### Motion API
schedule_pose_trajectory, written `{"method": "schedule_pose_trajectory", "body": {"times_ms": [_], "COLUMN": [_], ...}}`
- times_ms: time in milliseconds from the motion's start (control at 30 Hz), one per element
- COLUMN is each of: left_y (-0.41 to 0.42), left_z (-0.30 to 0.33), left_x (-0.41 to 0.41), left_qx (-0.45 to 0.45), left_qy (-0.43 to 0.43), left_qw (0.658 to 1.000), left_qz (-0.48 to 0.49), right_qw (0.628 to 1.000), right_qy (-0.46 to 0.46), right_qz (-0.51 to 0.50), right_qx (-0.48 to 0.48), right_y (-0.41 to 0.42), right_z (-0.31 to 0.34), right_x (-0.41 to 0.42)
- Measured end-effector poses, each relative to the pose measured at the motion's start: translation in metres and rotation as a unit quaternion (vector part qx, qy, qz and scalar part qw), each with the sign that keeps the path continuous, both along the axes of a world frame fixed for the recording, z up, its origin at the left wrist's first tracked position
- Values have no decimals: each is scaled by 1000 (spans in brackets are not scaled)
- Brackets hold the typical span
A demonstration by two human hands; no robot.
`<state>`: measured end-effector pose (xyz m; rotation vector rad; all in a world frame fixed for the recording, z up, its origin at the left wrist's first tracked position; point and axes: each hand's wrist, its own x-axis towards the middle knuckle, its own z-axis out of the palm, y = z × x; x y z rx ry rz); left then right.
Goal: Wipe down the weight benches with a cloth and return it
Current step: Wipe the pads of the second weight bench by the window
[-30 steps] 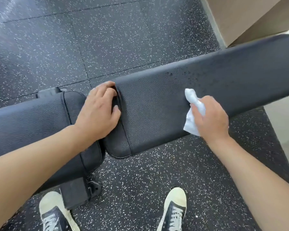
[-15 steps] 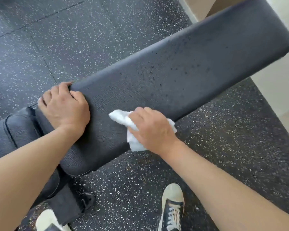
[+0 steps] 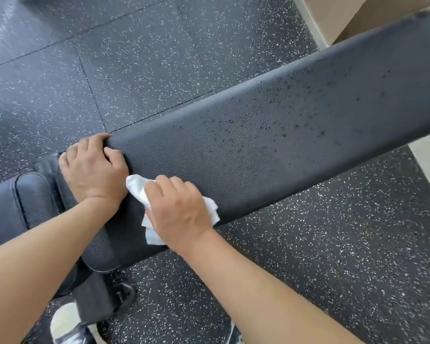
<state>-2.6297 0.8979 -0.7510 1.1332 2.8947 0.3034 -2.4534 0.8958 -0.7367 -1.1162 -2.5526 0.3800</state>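
A long black padded back pad [image 3: 271,135] of the weight bench runs from lower left to upper right, its far half flecked with dark specks. The shorter seat pad [image 3: 15,204] lies at the left. My right hand [image 3: 179,212] grips a crumpled white cloth [image 3: 138,188] and presses it on the pad's near left part. My left hand [image 3: 92,167] holds the left end of the back pad, fingers curled over its far edge beside the gap between the pads.
Dark speckled rubber floor tiles [image 3: 134,58] surround the bench. A beige wall and skirting [image 3: 333,18] stand at the upper right. The bench frame [image 3: 94,301] and my shoes [image 3: 65,324] are at the bottom left.
My right hand has dragged the cloth leftward along the pad, from its middle to just beside my left hand. My left hand has stayed at the pad's left end.
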Motion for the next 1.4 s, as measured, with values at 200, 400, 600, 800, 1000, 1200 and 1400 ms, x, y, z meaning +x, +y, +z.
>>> {"method": "schedule_pose_trajectory", "body": {"times_ms": [200,400,600,800,1000,1200,1400], "left_y": [-4,-4,-6,-7,-7,-7,-5], "left_z": [-1,-5,-3,-2,3,1,1], "left_x": [0,-2,-2,-5,-6,-6,-6], "left_qx": [-1,5,14,-6,-11,-7,-23], "left_qy": [3,-5,-17,-39,-51,-51,-44], "left_qw": [1000,1000,1000,999,999,999,999], "left_qz": [2,2,0,-3,-7,-8,-12], "right_qw": [997,983,995,999,999,989,999], "right_qy": [30,-60,-14,14,-43,-48,-35], "right_qz": [34,-175,-82,42,16,-135,29], "right_qx": [55,-22,-47,-30,-1,-38,-15], "right_y": [65,103,17,8,124,168,122], "right_z": [-11,-16,-1,-4,2,3,-6], "right_x": [92,146,20,-24,40,-14,-128]}}
